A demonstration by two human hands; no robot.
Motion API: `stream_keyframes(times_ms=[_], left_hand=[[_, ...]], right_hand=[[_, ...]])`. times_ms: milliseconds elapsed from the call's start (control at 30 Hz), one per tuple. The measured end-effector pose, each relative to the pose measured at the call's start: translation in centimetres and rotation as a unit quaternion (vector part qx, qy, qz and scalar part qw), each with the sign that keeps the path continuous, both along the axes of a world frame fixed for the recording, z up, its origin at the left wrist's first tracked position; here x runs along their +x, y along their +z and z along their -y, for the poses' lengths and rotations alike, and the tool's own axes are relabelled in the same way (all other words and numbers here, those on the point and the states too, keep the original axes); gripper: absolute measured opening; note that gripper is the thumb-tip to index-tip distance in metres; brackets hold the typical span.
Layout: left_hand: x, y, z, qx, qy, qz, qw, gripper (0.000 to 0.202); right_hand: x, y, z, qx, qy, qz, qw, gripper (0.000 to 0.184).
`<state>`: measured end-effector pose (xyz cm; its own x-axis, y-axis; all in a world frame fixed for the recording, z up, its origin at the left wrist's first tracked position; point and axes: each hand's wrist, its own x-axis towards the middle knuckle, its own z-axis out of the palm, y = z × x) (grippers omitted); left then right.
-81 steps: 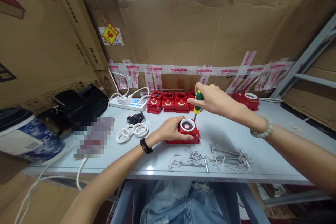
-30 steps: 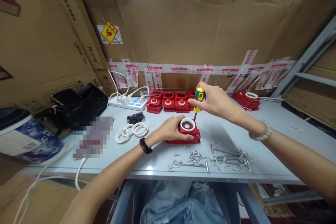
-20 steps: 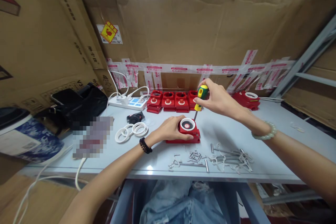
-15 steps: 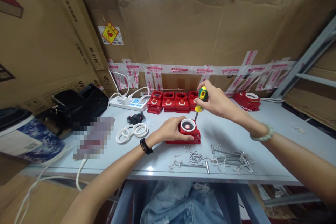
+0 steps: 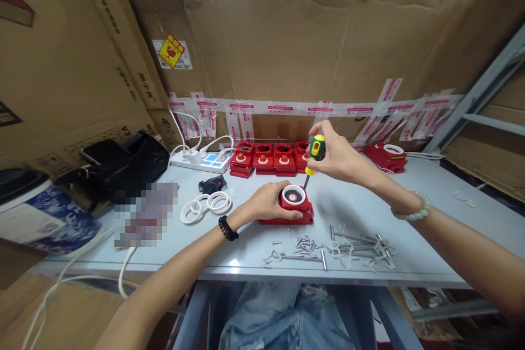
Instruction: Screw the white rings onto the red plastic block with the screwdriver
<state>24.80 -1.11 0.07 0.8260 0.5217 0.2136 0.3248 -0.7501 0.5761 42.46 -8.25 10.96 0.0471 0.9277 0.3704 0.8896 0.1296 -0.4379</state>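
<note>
My left hand point(image 5: 268, 201) is closed around the left side of a red box-shaped device point(image 5: 305, 212) on the table, its thumb along the front. A white ring point(image 5: 293, 195) with a dark centre sits on top of the device. In my right hand point(image 5: 332, 150) is a screwdriver point(image 5: 315, 150) with a green and yellow handle, gripped near its upper end. Its shaft slants down to the device's back right corner; the tip is hidden behind the ring. Loose screws point(image 5: 305, 245) lie just in front of the device.
T-shaped metal rods point(image 5: 361, 246) with white ties lie front right. White rings point(image 5: 219, 203) and a black part point(image 5: 212, 184) are on the left. Behind stand several red housings point(image 5: 263, 159) and a power strip point(image 5: 200, 161). Another red device point(image 5: 385, 158) is back right.
My right hand's fingers have shifted slightly on the screwdriver handle, which looks turned a little. My left hand and the red device stay in place.
</note>
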Motion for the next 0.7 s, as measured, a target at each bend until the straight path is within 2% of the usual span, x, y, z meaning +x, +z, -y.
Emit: stream_keyframes(times_ms=[133, 300, 533, 633, 700], left_hand=[[0.03, 0.09, 0.07, -0.003, 0.0, 0.002, 1.0, 0.053], [0.05, -0.01, 0.06, -0.001, 0.0, 0.001, 1.0, 0.051], [0.0, -0.01, 0.0, 0.007, 0.0, -0.002, 1.0, 0.051], [0.05, 0.12, 0.12, 0.004, 0.0, -0.003, 1.0, 0.052], [0.1, 0.15, 0.18, 0.003, -0.001, -0.002, 1.0, 0.053]], right_hand=[[-0.09, -0.39, -0.13, 0.021, -0.004, 0.019, 1.0, 0.037], [0.02, -0.82, -0.51, 0.036, 0.018, -0.037, 0.999, 0.045], [0.34, 0.12, 0.08, 0.102, -0.002, -0.061, 0.993, 0.046], [0.47, -0.06, 0.16, 0.13, -0.02, -0.029, 0.991, 0.03], [0.7, -0.71, -0.06, 0.087, 0.003, 0.009, 0.996, 0.016]])
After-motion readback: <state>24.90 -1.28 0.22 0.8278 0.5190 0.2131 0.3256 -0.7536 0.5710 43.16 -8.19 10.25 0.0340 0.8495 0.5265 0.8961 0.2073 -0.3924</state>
